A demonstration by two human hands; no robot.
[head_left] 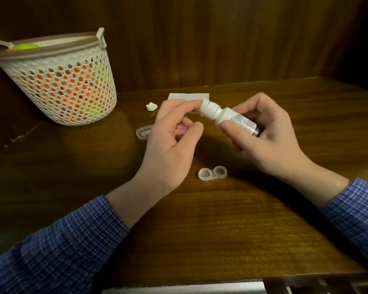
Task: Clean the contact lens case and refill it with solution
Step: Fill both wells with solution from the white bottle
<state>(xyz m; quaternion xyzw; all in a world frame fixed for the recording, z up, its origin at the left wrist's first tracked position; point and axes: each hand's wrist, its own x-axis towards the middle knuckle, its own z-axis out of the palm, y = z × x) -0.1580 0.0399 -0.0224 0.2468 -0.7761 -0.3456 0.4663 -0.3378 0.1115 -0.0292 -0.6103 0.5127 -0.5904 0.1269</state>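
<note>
A small clear solution bottle (227,116) with a white neck lies tilted in the air, its tip pointing left. My right hand (268,134) grips its body. My left hand (174,132) has a fingertip at the bottle's white tip, and its other fingers are curled round something pink in the palm. The clear contact lens case (212,173) lies open on the wooden table (200,230) below both hands, its two wells uncovered.
A white mesh basket (62,81) with orange and yellow things stands at the back left. A clear plastic lid-like piece (142,133), a crumpled white wad (151,106) and a white paper sheet (188,96) lie behind my hands. The table's front edge runs along the bottom.
</note>
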